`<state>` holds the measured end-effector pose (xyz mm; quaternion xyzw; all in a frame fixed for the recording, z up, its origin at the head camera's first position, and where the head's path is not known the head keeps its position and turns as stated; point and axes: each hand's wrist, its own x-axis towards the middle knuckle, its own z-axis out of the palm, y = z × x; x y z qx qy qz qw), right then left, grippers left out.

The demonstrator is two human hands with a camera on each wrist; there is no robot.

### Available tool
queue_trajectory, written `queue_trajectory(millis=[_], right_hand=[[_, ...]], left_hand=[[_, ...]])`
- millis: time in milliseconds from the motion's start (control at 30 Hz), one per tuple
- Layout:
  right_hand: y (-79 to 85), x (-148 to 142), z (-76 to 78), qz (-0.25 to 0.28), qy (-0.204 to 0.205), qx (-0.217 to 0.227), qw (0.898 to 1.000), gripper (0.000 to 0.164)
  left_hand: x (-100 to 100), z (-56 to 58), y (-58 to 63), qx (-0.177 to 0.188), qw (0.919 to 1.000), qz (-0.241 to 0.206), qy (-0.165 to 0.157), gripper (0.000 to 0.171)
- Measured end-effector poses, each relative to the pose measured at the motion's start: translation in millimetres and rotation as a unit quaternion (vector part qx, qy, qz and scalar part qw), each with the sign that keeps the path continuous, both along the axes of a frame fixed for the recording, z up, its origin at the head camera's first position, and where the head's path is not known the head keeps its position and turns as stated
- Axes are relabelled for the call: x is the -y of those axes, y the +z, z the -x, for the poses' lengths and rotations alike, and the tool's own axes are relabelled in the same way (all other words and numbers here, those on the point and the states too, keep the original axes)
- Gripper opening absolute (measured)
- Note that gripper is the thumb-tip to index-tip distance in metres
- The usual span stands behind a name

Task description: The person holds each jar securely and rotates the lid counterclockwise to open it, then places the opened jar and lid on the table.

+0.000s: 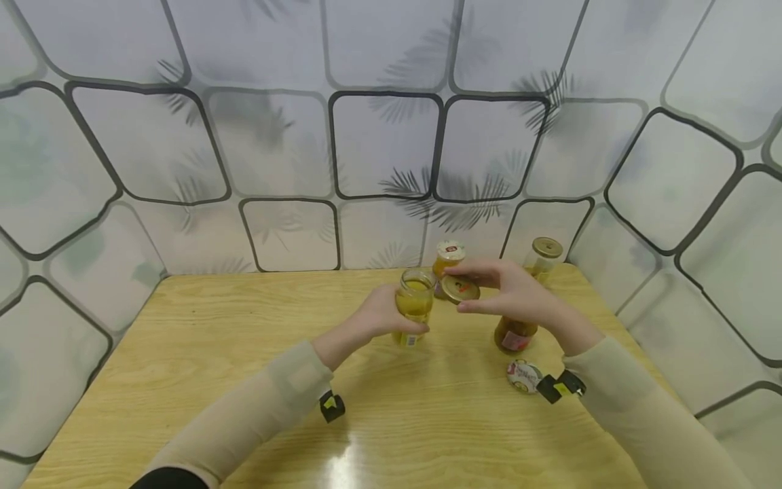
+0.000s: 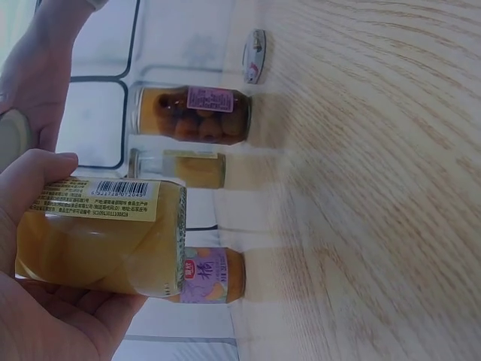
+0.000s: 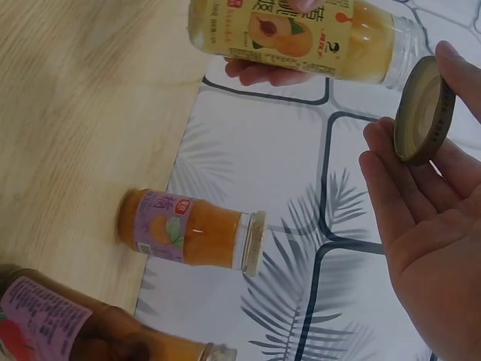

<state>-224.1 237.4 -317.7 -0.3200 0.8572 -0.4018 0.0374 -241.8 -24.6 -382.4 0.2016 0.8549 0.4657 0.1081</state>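
Note:
My left hand (image 1: 380,314) grips a glass jar of yellow peaches (image 1: 415,304) around its side, and the jar's mouth is uncovered. A barcode label on the jar (image 2: 113,203) shows in the left wrist view. My right hand (image 1: 520,293) pinches a gold lid (image 1: 460,289) between thumb and fingers, to the right of the jar's mouth. From the right wrist view, this lid (image 3: 425,113) is tilted, its pale inside visible, close to the jar's rim but seemingly apart from it.
Behind the hands stands an orange fruit jar (image 1: 450,252) with a white-topped lid. A jar of dark fruit (image 1: 515,335) is under my right hand, partly hidden. Farther back right is a gold-lidded jar (image 1: 546,255). A printed lid (image 1: 523,375) lies on the wooden table (image 1: 244,326).

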Motion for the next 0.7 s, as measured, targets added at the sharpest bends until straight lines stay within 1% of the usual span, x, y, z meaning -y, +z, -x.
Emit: queue_trajectory(millis=[100, 333, 500, 700], right_hand=[[-4.3, -2, -1.7, -0.007, -0.004, -0.003, 1.0, 0.053], [-13.8, -5, -3.1, -0.005, 0.015, -0.003, 1.0, 0.054], [-19.6, -8, -5.7, -0.001, 0.024, -0.004, 1.0, 0.054], [-31.2, -11, -10.6, -0.017, 0.025, 0.003, 1.0, 0.053]], left_hand=[[-1, 1.2, 0.9, 0.001, 1.0, 0.006, 0.003, 0.051], [-4, 4.5, 3.3, -0.014, 0.9998, 0.016, 0.003, 0.053], [-8, 7.6, 5.1, -0.016, 0.9998, 0.012, 0.007, 0.054], [-15, 10.6, 1.7, -0.017, 0.9998, 0.01, 0.003, 0.055]])
